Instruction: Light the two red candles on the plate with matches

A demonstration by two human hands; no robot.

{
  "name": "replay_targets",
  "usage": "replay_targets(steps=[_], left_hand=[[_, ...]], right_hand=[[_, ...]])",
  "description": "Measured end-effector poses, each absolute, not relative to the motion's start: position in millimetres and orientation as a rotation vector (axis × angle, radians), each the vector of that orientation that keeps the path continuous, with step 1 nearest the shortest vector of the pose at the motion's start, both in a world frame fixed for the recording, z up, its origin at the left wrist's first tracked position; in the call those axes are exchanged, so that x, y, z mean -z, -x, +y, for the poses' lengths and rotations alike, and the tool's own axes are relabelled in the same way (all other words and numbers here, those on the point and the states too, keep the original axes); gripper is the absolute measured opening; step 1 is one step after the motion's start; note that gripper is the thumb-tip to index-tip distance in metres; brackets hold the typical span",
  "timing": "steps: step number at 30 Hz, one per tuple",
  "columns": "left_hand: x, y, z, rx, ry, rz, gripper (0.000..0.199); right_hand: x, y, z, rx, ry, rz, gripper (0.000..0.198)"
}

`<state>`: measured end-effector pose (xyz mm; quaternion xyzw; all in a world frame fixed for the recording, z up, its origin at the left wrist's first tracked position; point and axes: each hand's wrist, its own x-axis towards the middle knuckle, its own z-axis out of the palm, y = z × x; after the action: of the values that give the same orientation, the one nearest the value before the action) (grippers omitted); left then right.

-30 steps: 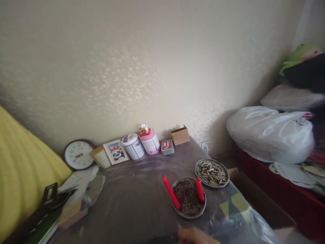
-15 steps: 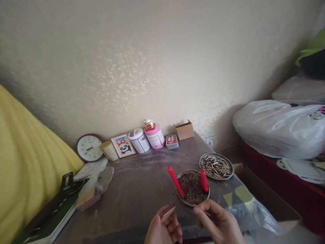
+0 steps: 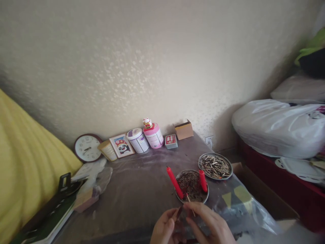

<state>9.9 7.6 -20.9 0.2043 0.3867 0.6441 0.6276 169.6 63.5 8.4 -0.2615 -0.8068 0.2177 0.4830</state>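
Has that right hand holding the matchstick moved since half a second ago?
Yes. Judged against the left red candle, the right hand has shifted to the left, closer to the left hand.

Looks like a home — judging by patterned wallpaper [image 3: 127, 71] behind the table [image 3: 132, 189], yellow drapery [image 3: 33, 149] left of it, framed panda picture [image 3: 122, 146] at its back.

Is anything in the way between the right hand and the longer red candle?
Nothing visible blocks the way; only the match held in the right hand juts between it and the longer red candle.
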Motion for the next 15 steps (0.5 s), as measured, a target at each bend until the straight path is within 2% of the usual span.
replay_targets(steps=[3,10,15], left_hand=[[30.5,-11.2,9.4,-1.393,-0.522,0.932,0.044],[41.2,-12.3,12.0,-1.411,-0.544,0.985,0.053],[35.5,-12.5,8.0,-1.371,-0.529,0.901,0.046]], right_hand=[[-11.0,-170.6,65.5,-0.537,0.56,-2.059,0.032],[-18.2,-170.2,68.2,-0.622,0.445,-2.162,0.023],[-14.8,-171.1,68.9,-0.603,0.453,-2.127,0.02]])
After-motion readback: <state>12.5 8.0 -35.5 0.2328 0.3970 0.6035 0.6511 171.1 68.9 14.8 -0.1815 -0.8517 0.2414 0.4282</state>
